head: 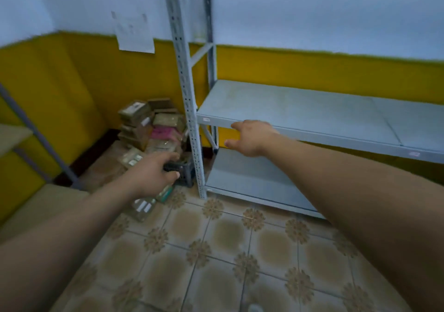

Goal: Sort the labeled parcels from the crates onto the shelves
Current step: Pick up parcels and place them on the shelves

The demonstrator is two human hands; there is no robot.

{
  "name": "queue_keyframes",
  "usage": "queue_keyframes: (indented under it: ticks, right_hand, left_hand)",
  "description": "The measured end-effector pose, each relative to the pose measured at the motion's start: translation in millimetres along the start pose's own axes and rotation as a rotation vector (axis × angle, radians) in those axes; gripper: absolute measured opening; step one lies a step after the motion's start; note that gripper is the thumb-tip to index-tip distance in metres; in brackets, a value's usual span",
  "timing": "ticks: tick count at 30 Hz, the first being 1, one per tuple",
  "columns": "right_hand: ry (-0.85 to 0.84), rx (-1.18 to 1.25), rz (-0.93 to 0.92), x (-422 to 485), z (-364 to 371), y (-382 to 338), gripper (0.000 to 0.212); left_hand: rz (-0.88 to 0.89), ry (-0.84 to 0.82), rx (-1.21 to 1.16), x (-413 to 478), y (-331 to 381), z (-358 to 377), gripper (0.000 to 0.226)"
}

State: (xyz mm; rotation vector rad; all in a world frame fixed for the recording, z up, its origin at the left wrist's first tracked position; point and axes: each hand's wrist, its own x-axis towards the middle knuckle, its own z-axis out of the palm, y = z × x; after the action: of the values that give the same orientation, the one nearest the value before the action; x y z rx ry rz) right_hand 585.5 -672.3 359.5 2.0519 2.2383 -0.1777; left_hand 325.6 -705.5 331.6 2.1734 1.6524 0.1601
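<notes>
A heap of brown labeled parcels (140, 121), with a pink parcel (163, 132) among them, is piled in and behind a dark plastic crate (187, 175) in the yellow corner. My left hand (152, 174) reaches to the crate, and its fingers curl round the crate's dark rim. More parcels (143, 207) lie on the floor just below that hand. My right hand (252, 138) hovers in front of the grey middle shelf (300, 109), fingers relaxed and holding nothing. The lower shelf (249, 177) is bare. The picture is blurred.
The rack's perforated upright (189, 109) stands between the crate and the shelves. Another rack's frame (36, 133) and a brown flat surface (48, 201) are at the left. A paper sheet (134, 32) hangs on the wall. Patterned tiles (216, 251) cover the floor.
</notes>
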Motion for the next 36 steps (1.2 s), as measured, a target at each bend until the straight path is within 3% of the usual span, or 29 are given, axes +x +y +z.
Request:
queue_keyframes:
  ticks: [9,19,28,36]
  right_hand:
    - [0.101,0.017,-0.281,134.6,-51.0,-115.7,0.070]
    - [-0.022,0.025,-0.434,281.2,-35.1,-237.5,0.069]
    - [-0.071,0.095,-0.239,394.8,-24.8,-319.4,0.068]
    - [-0.085,0.156,-0.109,458.6,-37.0,-342.5,0.064]
  left_hand:
    - [-0.179,0.039,0.000,40.3,-98.8,-53.5,0.057]
    - [-0.358,0.066,-0.081,80.2,-230.5,-85.0,0.057]
    - [-0.293,0.005,-0.144,172.7,-380.3,-133.1,0.064]
    - [-0.228,-0.094,-0.228,269.9,-447.0,-171.1,0.062]
